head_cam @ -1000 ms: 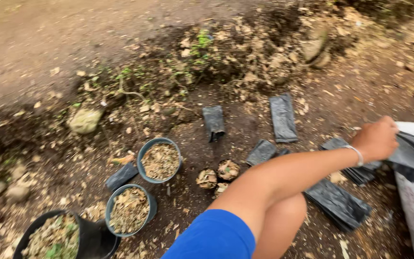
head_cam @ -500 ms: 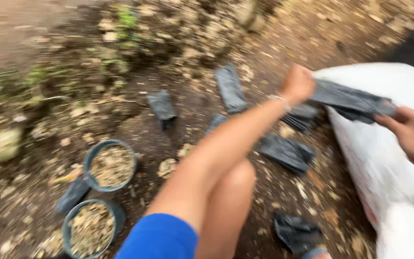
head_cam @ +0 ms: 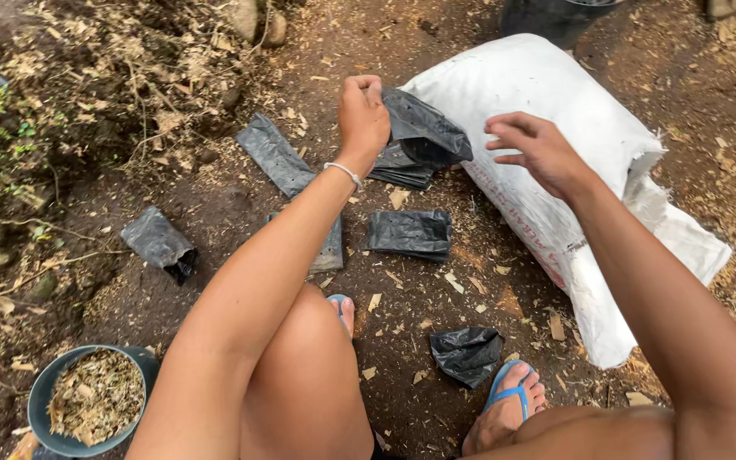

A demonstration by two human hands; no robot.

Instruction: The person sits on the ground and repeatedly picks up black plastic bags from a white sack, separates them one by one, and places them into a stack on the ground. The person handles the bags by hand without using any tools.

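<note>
My left hand is shut on the edge of a black plastic bag, lifted just above the ground by the white sack. My right hand hovers open over the sack, fingers spread, a short way right of the held bag. A stack of flat black bags lies under the held one. More black bags lie on the soil: a folded one, a long flat one, a crumpled one and another near my foot.
A round pot filled with dry husk mix stands at the lower left. My feet in blue sandals rest on the dirt. A dark tub stands behind the sack. Leaf litter and stones cover the upper left.
The view swung right, so the white sack now fills the right side. My left hand kept hold of the black bag, and my right hand rose over the sack and spread its fingers.
</note>
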